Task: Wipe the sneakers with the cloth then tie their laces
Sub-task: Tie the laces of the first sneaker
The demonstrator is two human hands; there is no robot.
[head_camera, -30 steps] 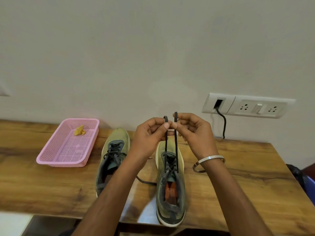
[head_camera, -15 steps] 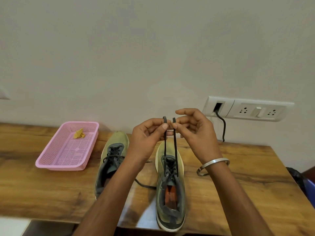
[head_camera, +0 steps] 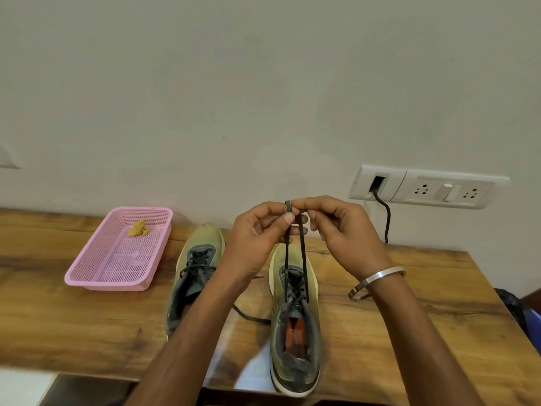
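Dark laces (head_camera: 295, 259), two strands, rise taut from the right sneaker (head_camera: 294, 315) up to both hands. Left hand (head_camera: 257, 232) pinches one strand between thumb and forefinger, a small loop of it showing above the knuckles. Right hand (head_camera: 336, 227) pinches the other strand, its fingers curled, fingertips meeting those of the left hand. Both hands hover above the toe of that sneaker.

Sneakers: two, olive-green with grey collars and pale soles, side by side on a wooden table (head_camera: 73, 326), toes toward the wall. Left sneaker (head_camera: 194, 268) sits just beside the other, partly behind the left forearm; its laces lie loose, one end trailing across the table between the pair. Orange insole shows inside the right sneaker. No brand or writing can be read on either.

One silver bangle (head_camera: 377, 281) on the right wrist.

One pink mesh basket (head_camera: 120, 250) at the left, near the wall, apart from the sneakers; one crumpled yellow cloth (head_camera: 139, 228) lies in its far end.

One white socket panel (head_camera: 427, 187) on the wall at right, with a black cable (head_camera: 386, 221) hanging down from it.
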